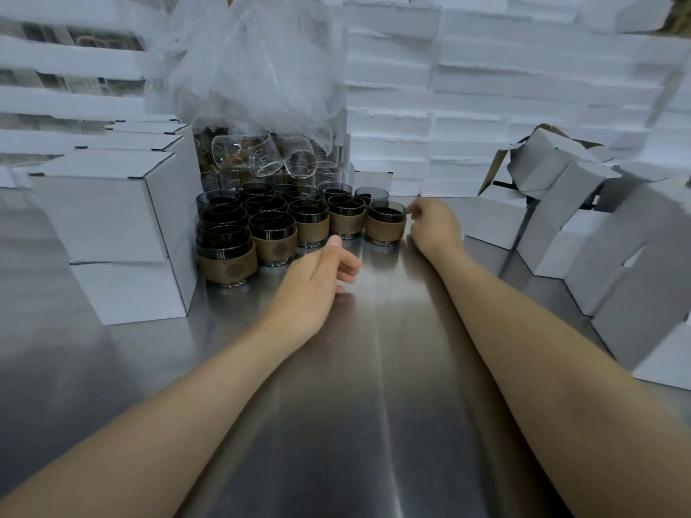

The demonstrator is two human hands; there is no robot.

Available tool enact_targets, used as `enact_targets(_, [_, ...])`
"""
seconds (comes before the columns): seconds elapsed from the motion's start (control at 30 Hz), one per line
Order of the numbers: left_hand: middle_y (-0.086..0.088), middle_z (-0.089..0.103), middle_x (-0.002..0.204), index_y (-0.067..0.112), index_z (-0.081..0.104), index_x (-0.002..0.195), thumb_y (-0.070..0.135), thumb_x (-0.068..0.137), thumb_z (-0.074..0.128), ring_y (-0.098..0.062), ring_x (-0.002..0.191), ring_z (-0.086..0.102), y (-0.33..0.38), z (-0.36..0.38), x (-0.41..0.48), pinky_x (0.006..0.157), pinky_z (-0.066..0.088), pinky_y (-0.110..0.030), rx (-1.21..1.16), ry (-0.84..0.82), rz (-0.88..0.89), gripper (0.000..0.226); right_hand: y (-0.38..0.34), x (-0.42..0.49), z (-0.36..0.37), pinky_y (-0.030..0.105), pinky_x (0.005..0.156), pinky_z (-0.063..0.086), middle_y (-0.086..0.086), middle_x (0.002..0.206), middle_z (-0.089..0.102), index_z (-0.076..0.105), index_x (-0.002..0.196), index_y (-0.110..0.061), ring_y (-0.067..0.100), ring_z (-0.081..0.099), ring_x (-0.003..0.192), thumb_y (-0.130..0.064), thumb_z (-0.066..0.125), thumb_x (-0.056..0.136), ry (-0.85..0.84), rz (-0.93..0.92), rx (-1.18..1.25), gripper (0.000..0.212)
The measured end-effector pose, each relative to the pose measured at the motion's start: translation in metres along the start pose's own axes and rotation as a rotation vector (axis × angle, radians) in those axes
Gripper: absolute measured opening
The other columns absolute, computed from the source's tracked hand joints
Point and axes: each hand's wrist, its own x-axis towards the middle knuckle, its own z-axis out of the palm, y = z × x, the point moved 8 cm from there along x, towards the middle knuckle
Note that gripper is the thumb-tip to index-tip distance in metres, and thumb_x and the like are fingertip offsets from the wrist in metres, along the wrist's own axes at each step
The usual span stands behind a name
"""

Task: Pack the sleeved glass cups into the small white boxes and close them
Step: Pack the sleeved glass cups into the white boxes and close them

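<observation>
Shiny steel bench (374, 368), my left hand (318, 278) loose, right hand (435, 226) curled beside the end cork-sleeved smoky glass cup (385, 224), grip unclear; clumsy nudge could topple neighbours (346, 218).

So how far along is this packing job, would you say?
Done, apparently: closed white cardboard boxes stand stacked at the left, contents unseen. In hand: the right hand is at the rim of the rightmost dark glass cup with a brown sleeve, grip unclear; the left hand holds nothing. Left: many more sleeved cups wait on the steel table, and open white boxes lie piled at the right.
</observation>
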Motion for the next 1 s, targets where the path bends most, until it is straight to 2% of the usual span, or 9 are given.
enact_targets(0.13, [-0.006,0.071,0.092,0.013,0.069,0.084,0.035,0.105,0.025,-0.02,0.091,0.066,0.003,0.003,-0.001,0.085,0.052,-0.033,0.048,-0.028,-0.003,0.053,0.001,-0.033,-0.02,0.029,0.073,0.038,0.006,0.107,0.066,0.069,0.097,-0.017,0.027,0.059,0.1,-0.002,0.041,0.086,0.046,0.002,-0.024,0.033])
enact_targets(0.23, [-0.008,0.071,0.092,0.013,0.069,0.082,0.033,0.106,0.026,-0.021,0.089,0.067,0.003,0.003,-0.001,0.088,0.052,-0.038,0.044,-0.037,0.003,0.053,0.012,-0.049,-0.045,0.03,0.071,0.042,0.005,0.105,0.064,0.067,0.093,-0.017,0.028,0.062,0.089,-0.005,0.042,0.087,0.195,0.057,-0.002,0.028])
enact_targets(0.37, [-0.004,0.072,0.089,0.015,0.069,0.082,0.034,0.106,0.026,-0.017,0.087,0.067,0.001,0.006,-0.001,0.09,0.052,-0.038,0.073,-0.079,0.033,0.052,0.042,-0.053,-0.076,0.032,0.069,0.039,0.002,0.132,0.043,0.057,0.116,-0.015,0.029,0.06,0.092,-0.005,0.047,0.087,0.444,0.241,0.082,0.032])
enact_targets(0.47, [-0.003,0.072,0.088,0.015,0.07,0.082,0.034,0.106,0.026,-0.015,0.085,0.067,-0.001,0.005,0.001,0.088,0.051,-0.036,0.045,-0.073,0.03,0.053,0.052,-0.042,-0.073,0.034,0.071,0.04,0.001,0.151,0.026,0.042,0.137,-0.016,0.03,0.058,0.104,-0.005,0.047,0.086,0.4,0.291,0.089,0.052])
enact_targets(0.63, [-0.003,0.072,0.088,0.014,0.07,0.082,0.033,0.106,0.026,-0.014,0.084,0.067,-0.002,0.005,0.002,0.085,0.05,-0.033,0.023,-0.065,0.025,0.053,0.061,-0.033,-0.069,0.033,0.072,0.035,0.007,0.158,0.008,0.028,0.146,-0.018,0.031,0.057,0.1,-0.011,0.051,0.086,0.335,0.368,0.067,0.065])
enact_targets(0.77, [-0.006,0.073,0.088,0.012,0.07,0.082,0.033,0.105,0.026,-0.018,0.085,0.067,-0.003,0.005,0.002,0.086,0.05,-0.034,0.011,-0.06,0.012,0.053,0.052,-0.037,-0.073,0.035,0.07,0.036,0.008,0.149,0.027,0.027,0.147,-0.018,0.037,0.06,0.09,-0.009,0.05,0.089,0.347,0.324,0.012,0.063])
enact_targets(0.87, [-0.008,0.072,0.089,0.01,0.07,0.082,0.032,0.105,0.027,-0.018,0.084,0.067,-0.002,0.005,0.002,0.085,0.051,-0.034,0.005,-0.056,0.002,0.053,0.035,-0.045,-0.078,0.04,0.074,0.042,0.006,0.141,0.042,0.035,0.143,-0.022,0.038,0.06,0.098,-0.007,0.046,0.093,0.378,0.239,-0.032,0.054])
enact_targets(0.93, [-0.007,0.072,0.089,0.011,0.07,0.083,0.032,0.105,0.028,-0.015,0.083,0.066,0.0,0.003,0.001,0.082,0.051,-0.03,0.007,-0.045,0.001,0.052,0.023,-0.053,-0.078,0.042,0.081,0.044,0.003,0.129,0.055,0.042,0.139,-0.024,0.034,0.059,0.103,-0.013,0.044,0.097,0.356,0.182,-0.023,0.044])
enact_targets(1.0, [-0.003,0.071,0.089,0.014,0.069,0.083,0.029,0.105,0.032,-0.012,0.084,0.065,0.002,0.001,-0.001,0.076,0.052,-0.022,0.033,-0.031,0.012,0.046,0.008,-0.064,-0.077,0.041,0.078,0.043,0.003,0.123,0.057,0.052,0.132,-0.021,0.034,0.06,0.099,-0.022,0.044,0.099,0.334,0.077,-0.063,0.034])
